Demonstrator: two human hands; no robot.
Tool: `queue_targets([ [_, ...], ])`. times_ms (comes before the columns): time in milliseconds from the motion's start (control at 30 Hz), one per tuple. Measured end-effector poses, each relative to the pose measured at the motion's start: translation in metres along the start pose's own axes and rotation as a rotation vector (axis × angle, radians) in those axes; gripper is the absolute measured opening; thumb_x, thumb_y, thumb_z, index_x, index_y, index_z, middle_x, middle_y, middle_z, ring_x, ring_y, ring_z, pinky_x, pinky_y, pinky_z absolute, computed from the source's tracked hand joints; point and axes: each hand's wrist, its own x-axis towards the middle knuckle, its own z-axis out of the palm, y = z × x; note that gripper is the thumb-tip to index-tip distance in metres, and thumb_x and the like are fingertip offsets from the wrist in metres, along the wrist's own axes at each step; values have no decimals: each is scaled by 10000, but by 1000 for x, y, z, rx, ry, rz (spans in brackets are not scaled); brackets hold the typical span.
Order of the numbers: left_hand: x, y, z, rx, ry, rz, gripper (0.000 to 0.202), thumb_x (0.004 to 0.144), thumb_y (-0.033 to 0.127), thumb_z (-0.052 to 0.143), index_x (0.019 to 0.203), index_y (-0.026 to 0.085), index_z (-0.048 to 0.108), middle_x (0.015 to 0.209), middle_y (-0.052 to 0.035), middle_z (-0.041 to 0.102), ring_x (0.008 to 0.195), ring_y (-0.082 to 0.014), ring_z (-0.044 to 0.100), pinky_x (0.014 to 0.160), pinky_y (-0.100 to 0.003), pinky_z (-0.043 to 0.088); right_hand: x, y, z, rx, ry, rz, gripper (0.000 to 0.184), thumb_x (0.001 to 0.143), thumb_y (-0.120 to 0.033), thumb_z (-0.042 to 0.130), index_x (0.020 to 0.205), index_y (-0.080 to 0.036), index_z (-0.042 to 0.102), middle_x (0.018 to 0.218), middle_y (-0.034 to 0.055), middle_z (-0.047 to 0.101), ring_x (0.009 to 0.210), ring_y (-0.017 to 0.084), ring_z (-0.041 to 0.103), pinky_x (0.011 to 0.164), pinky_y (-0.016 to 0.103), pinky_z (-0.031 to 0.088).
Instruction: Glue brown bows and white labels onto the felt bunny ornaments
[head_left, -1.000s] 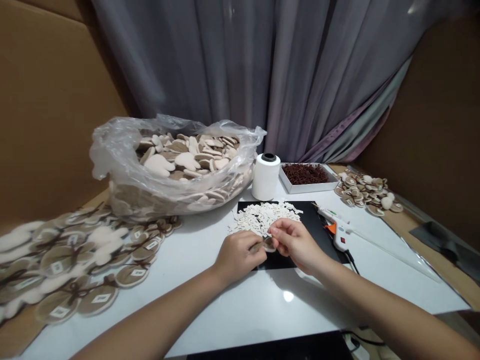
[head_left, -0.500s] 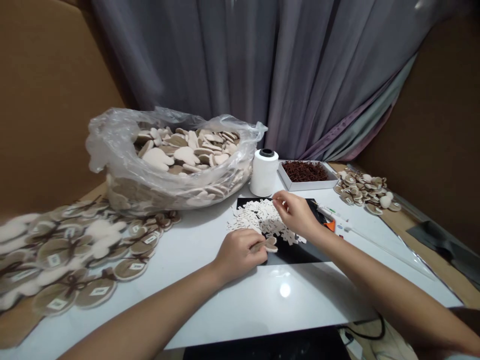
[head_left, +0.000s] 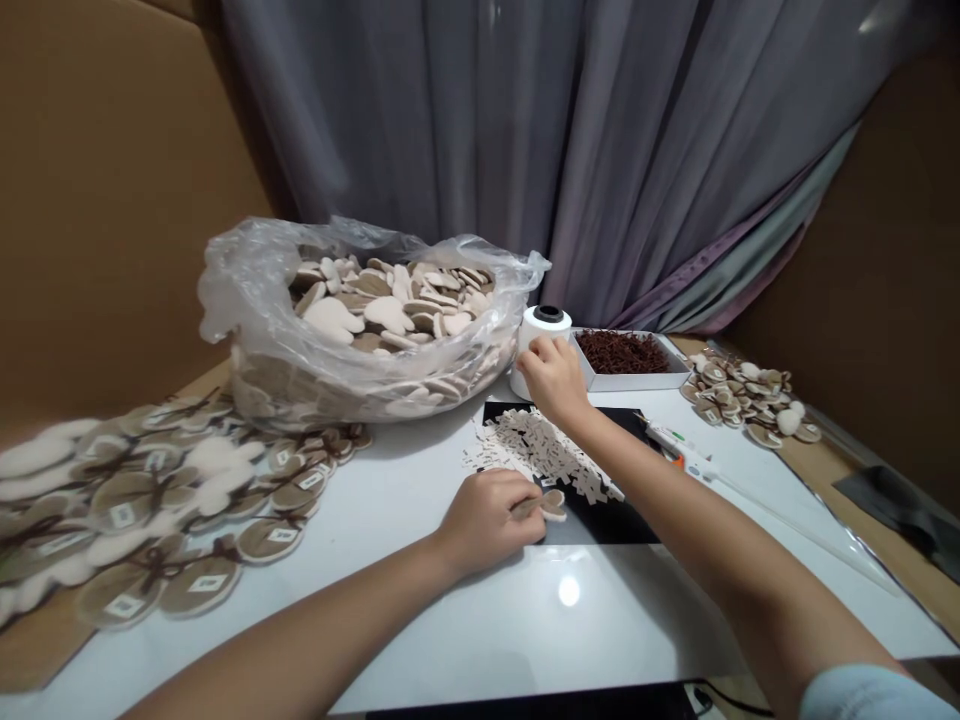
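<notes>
My left hand [head_left: 491, 520] is closed round a brown-and-cream felt piece [head_left: 553, 506], whose rounded lobes stick out past the fingertips. Raised in front of the white thread cone [head_left: 543, 325], my right hand [head_left: 553, 378] has its fingers pinched together; whatever they hold is too small or hidden to make out. The hand covers part of the cone, and I cannot tell if they touch. Between my hands, small white labels [head_left: 540, 440] lie heaped on a black mat [head_left: 622, 525].
A clear plastic bag [head_left: 262, 330] full of felt pieces stands behind. Labelled felt pieces with brown bows [head_left: 199, 585] spread at left, more [head_left: 750, 395] at right. A white box [head_left: 637, 381] holds dark brown ties. A glue gun [head_left: 679, 447] lies right of the mat.
My right hand has risen from above the label heap to the front of the thread cone. My left hand keeps hold of the felt piece. The whole view has shifted slightly.
</notes>
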Motion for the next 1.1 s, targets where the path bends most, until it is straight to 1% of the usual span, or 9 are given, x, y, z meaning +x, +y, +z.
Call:
queue_targets([
  [100,1,0,0,-4,-3,-9,134,678,126,522,587,169,610,538,25,501,544,-111,461,556,-223,349,-28,-9,-15,164,0,55,188,915,-228,471,812,-189,623,922,69,624,832,218,490,706,319,344],
  [200,1,1,0,-2,2,-23,124,673,131,528,591,168,612,543,23,513,545,-112,468,558,-224,351,-53,-18,-29,436,-39,80,138,900,-179,474,824,-191,588,923,56,646,823,190,540,728,291,378],
  [300,1,2,-1,-6,9,-36,124,672,128,525,598,170,615,549,22,525,545,-112,474,557,-221,355,-69,-21,-43,699,-150,152,140,875,-130,452,798,-190,553,785,38,648,716,164,566,667,259,395],
  [400,1,2,-1,-12,4,-36,125,674,124,522,611,175,618,561,23,532,554,-112,482,571,-219,365,-79,-17,-58,839,-280,246,155,852,-111,430,754,-193,517,656,-2,597,595,133,537,581,224,379],
  [600,0,3,-3,5,-17,-47,132,682,132,526,615,181,629,566,20,551,566,-122,492,583,-231,367,-94,-10,-88,881,-410,378,157,825,-137,462,683,-190,501,611,-12,558,561,125,498,539,220,352],
  [900,3,4,-6,-11,-14,-100,156,710,135,527,648,189,660,642,6,643,610,-137,550,599,-240,394,-115,-9,-108,978,-458,481,170,872,-250,468,729,-190,539,630,3,583,600,146,543,565,251,383],
  [967,4,2,-7,11,-15,-103,157,713,140,531,639,191,659,638,9,653,627,-146,559,665,-264,419,-120,-5,-110,1002,-434,508,180,881,-277,469,741,-191,543,635,9,587,610,154,548,573,263,390],
  [1033,10,-2,-12,40,-23,-94,158,717,156,533,636,198,663,629,15,663,631,-153,562,815,-324,422,-124,1,-108,1023,-392,541,191,885,-296,475,740,-190,543,644,14,594,622,158,550,582,271,396],
  [1100,21,-9,-19,47,-26,-128,163,720,176,529,663,205,679,655,17,685,638,-158,573,970,-388,348,-125,6,-104,1064,-343,577,192,883,-308,487,741,-189,538,646,14,597,624,157,550,593,274,403],
])
